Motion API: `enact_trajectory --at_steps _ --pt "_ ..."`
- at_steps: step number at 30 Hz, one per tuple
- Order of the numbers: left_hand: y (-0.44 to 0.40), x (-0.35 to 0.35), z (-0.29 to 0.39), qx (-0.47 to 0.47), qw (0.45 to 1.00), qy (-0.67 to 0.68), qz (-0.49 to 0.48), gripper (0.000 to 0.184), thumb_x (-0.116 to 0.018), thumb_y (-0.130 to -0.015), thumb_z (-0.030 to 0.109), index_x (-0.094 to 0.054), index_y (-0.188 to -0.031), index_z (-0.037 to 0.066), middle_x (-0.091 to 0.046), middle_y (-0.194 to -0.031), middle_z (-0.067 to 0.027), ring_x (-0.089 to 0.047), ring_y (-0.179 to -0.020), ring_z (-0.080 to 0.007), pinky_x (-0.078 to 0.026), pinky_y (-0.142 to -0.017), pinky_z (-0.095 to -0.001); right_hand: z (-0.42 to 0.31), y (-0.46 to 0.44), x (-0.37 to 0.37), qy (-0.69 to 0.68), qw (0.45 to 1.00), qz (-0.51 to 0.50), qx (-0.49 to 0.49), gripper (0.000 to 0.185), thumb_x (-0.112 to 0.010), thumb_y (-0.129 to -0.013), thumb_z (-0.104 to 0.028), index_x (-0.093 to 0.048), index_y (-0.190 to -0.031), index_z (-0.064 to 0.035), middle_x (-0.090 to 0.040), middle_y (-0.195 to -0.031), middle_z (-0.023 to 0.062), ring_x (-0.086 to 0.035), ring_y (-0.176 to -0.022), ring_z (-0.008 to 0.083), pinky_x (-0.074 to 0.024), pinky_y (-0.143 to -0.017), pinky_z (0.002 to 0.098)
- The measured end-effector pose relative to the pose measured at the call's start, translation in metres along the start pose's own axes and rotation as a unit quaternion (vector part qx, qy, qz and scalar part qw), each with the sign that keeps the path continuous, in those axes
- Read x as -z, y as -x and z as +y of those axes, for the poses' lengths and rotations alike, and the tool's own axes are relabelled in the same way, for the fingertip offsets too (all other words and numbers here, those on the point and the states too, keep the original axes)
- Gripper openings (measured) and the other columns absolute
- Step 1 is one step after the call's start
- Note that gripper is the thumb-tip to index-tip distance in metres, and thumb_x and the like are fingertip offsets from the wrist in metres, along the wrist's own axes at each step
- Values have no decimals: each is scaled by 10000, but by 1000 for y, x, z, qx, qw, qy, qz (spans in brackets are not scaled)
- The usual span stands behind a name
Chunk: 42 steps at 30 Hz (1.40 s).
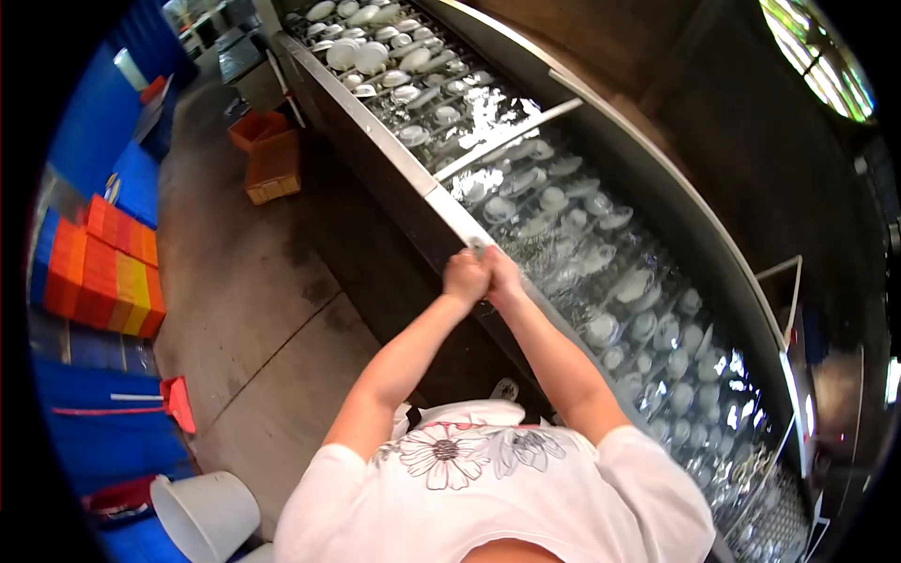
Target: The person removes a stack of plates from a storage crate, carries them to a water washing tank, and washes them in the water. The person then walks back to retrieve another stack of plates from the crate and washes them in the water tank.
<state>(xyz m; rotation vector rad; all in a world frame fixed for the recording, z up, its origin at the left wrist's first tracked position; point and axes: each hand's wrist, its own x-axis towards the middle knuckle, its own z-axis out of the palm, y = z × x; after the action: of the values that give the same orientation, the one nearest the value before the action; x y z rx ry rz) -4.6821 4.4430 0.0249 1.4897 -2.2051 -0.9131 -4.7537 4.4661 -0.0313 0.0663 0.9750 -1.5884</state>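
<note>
My left hand [465, 276] and my right hand [502, 270] are pressed together at the near rim of a long metal trough [399, 155]. Both are closed. A small greyish bit shows at the fingertips, but I cannot make out what it is. Beyond my hands, the trough holds water with many white shell-like or dish-like pieces [554, 199] under the surface. More white pieces [371, 58] lie heaped in the far section, past a pale crossbar [511, 139].
Orange crates [272, 169] stand on the concrete floor beside the trough. Stacked orange and yellow crates [99, 277], a red dustpan [177, 403] and a white bucket [206, 516] are along the left. The trough's far wall [690, 202] curves along the right.
</note>
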Motion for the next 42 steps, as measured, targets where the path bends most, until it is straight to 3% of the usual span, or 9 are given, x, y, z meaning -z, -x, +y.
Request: enact_trajectory --at_steps 4,10,15,23,24,34,39,41,42 --pt "54 130 -114 -124 988 19 89 387 -531 -755 265 -484 -1000 -30 -484 -1040 -204 -466 -978 -289 -360 -828 -361 77 -23 -64 235 964 56 114 290 -575 -726 -308 -561 -733 -18 -562 -682 46 -499 -604 151 -422 -597 310" --pt "258 324 -402 343 901 36 263 347 -630 -703 168 -504 -990 17 -515 -1003 -109 -491 -915 -175 -395 -794 -285 107 -4 -55 877 455 -47 148 302 -530 -705 -397 -577 -826 -125 -574 -861 86 -551 -802 267 -451 -651 371" --pt "233 462 -289 157 902 67 396 202 -571 -740 94 -538 -927 24 -536 -963 -84 -495 -878 -171 -404 -726 -271 139 28 34 822 544 40 -164 453 -595 -656 -404 -573 -822 17 -584 -797 190 -572 -757 309 -439 -659 396" --pt "124 574 -126 -401 891 -35 211 222 -622 -600 349 -572 -793 252 -439 -836 -7 -398 -793 -210 -357 -597 -371 136 39 16 843 442 96 -291 630 -605 -633 -475 -533 -993 36 -528 -1020 193 -482 -1003 282 -379 -830 325" --pt "128 565 -104 -200 936 -47 286 174 -585 -635 376 -570 -777 276 -405 -828 16 -358 -773 -195 -318 -546 -344 131 27 -7 850 451 81 -259 610 -599 -643 -476 -544 -977 32 -543 -992 192 -501 -972 289 -392 -808 333" --pt "-70 664 -173 -293 916 -28 273 151 -609 -638 312 -570 -675 171 -445 -646 15 -378 -539 -134 -267 -438 -254 211 -289 -238 900 402 -111 -125 615 -587 -632 -504 -561 -898 50 -572 -854 225 -543 -856 334 -427 -716 367" --pt "-75 763 -234 101 979 32 176 246 -612 -610 337 -559 -679 107 -468 -599 10 -429 -528 -124 -258 -453 -238 299 -346 -542 860 440 -256 35 467 -532 -688 -442 -555 -933 -45 -576 -862 172 -549 -820 307 -433 -699 364" --pt "-101 766 -324 59 773 -250 579 146 -463 -713 192 -549 -722 75 -574 -757 -71 -513 -767 -238 -391 -690 -332 333 -364 -631 853 439 -277 52 465 -539 -675 -458 -570 -935 -74 -589 -856 138 -556 -819 283 -437 -697 355" --pt "-107 778 -362 80 826 -110 548 283 -508 -714 209 -529 -907 3 -547 -941 -143 -490 -882 -265 -375 -780 -348 347 -377 -665 836 459 -296 53 464 -542 -669 -463 -574 -933 -81 -592 -856 126 -557 -821 276 -439 -698 350"
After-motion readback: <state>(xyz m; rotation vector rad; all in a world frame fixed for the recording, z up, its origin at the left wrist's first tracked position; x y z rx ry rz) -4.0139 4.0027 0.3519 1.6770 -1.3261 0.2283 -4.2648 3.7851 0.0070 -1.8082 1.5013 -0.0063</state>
